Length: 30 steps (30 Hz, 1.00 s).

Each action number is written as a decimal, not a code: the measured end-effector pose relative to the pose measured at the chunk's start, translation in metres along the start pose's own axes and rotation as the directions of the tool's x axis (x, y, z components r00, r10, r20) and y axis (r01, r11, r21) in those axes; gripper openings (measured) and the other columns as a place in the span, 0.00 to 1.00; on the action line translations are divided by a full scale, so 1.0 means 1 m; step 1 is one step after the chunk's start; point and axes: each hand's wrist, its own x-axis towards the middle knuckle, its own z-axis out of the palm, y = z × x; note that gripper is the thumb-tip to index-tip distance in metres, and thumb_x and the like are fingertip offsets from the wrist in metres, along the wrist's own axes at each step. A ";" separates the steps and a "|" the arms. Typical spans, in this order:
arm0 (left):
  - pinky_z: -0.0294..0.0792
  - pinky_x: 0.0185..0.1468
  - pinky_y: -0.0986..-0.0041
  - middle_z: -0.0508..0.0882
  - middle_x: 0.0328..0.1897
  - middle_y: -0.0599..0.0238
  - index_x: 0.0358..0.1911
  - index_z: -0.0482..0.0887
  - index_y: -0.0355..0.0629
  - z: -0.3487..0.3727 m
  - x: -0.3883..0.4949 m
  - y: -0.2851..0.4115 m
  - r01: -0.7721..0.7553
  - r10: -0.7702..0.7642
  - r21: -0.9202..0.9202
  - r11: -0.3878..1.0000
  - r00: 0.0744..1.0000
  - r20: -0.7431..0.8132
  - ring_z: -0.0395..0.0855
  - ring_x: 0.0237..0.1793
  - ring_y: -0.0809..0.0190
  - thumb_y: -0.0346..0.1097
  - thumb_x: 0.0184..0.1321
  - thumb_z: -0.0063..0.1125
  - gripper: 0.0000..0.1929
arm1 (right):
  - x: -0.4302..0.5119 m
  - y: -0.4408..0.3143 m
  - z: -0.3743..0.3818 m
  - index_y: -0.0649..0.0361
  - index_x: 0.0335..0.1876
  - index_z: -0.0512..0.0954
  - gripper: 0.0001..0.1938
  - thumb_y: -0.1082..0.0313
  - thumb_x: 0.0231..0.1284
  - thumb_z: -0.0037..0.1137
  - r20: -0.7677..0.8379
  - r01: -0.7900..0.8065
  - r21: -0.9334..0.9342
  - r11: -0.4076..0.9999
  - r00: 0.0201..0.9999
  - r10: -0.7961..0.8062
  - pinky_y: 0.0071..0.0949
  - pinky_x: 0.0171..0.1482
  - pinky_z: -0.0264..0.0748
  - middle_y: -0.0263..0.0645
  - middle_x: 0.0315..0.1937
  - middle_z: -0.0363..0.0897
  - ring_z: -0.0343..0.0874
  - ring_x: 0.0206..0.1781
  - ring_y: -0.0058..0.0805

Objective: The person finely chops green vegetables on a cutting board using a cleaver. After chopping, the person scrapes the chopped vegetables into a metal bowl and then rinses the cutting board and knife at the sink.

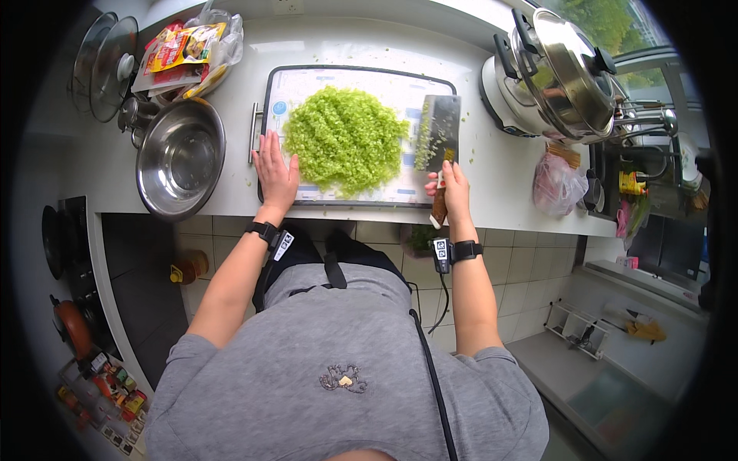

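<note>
A broad mound of finely chopped pale-green vegetable (346, 138) covers the middle of a white, dark-rimmed cutting board (317, 75). My right hand (452, 187) grips the brown handle of a cleaver (444, 127) at the board's right side. Green bits cling to the cleaver's blade, which lies flat or nearly so, a little apart from the mound. My left hand (275, 172) rests with straight fingers on the board's left edge, its thumb touching or close to the mound. A metal bar handle (253, 132) sticks out beside that hand.
Left of the board stands a stainless steel bowl (180, 155), with food packets (184, 52) and glass lids (112, 69) behind. At the right are a lidded steel pot (571, 75) on a white appliance (501, 98) and a plastic bag (559, 181). Scraps dot the white counter (357, 40).
</note>
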 end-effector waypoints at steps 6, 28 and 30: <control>0.45 0.83 0.55 0.54 0.84 0.44 0.78 0.52 0.31 0.002 0.005 -0.004 -0.009 0.013 -0.053 0.999 0.998 0.069 0.51 0.83 0.44 0.46 0.75 0.49 0.37 | 0.016 0.020 -0.029 0.55 0.43 0.72 0.13 0.54 0.80 0.47 0.023 -0.154 0.086 0.984 0.988 0.152 0.25 0.24 0.78 0.36 0.29 0.81 0.78 0.20 0.22; 0.60 0.77 0.58 0.68 0.77 0.44 0.75 0.64 0.34 -0.006 0.015 0.000 0.029 -0.024 -0.377 0.926 1.000 0.018 0.69 0.73 0.40 0.36 0.73 0.44 0.28 | -0.014 -0.069 0.109 0.52 0.72 0.72 0.22 0.64 0.74 0.55 0.397 0.451 -0.466 0.761 0.875 -0.275 0.32 0.32 0.75 0.35 0.23 0.74 0.77 0.25 0.30; 0.61 0.76 0.58 0.69 0.76 0.44 0.74 0.64 0.34 -0.005 0.015 0.000 0.025 -0.024 -0.382 0.924 1.000 0.008 0.69 0.73 0.41 0.36 0.72 0.45 0.28 | -0.029 -0.068 0.113 0.61 0.75 0.64 0.24 0.68 0.78 0.48 0.434 0.322 -0.190 0.927 0.875 -0.214 0.24 0.26 0.73 0.29 0.23 0.71 0.73 0.22 0.16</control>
